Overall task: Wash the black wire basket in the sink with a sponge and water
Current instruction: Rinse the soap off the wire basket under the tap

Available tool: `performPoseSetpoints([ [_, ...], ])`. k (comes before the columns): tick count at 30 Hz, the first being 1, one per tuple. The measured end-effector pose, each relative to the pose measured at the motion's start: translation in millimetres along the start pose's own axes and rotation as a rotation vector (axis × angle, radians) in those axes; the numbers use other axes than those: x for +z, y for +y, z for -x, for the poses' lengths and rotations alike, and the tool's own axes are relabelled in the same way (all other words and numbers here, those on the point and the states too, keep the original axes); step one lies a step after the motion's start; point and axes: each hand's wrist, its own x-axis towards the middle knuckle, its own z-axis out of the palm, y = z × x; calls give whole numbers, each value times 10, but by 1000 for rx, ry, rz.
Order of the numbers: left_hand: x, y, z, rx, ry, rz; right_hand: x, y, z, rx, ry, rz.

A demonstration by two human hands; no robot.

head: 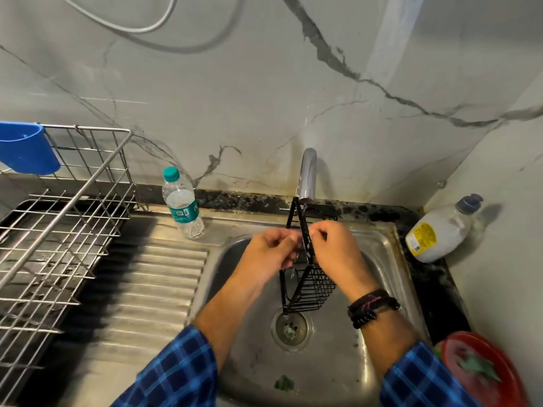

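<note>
Both hands, left hand (271,249) and right hand (333,249), are closed on the black wire basket (308,277), held upright over the sink (379,239) under the tap (307,174). No sponge is seen. Each wire is best rubbed while the basket is turned under the water.

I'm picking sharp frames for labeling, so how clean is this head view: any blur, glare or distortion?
Head view: wide-angle bending curves the dish rack and wall edges; both hands and the black wire basket are slightly motion-soft; glare streaks the wall and the sink steel; the drainboard shows dark smeared shadow.
</note>
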Motion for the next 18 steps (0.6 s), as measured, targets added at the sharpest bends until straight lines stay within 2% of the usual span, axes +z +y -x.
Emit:
performPoseSetpoints([
  [2,-46,-112,170,135,-90,-249,13,28,-34,38,-26,-79],
  [4,-56,-261,333,210,-255,-387,41,50,-34,97,-47,-170],
  [6,-50,-470,390,277,-300,-559,83,61,-24,121,-42,-185],
  [9,-73,-716,363,407,-93,-799,130,14,25,137,-77,-197],
  [14,-168,-861,314,542,29,-789,38,-2,74,132,-150,-231],
  [18,-122,-893,368,522,77,-730,-18,-60,100,192,-170,-394],
])
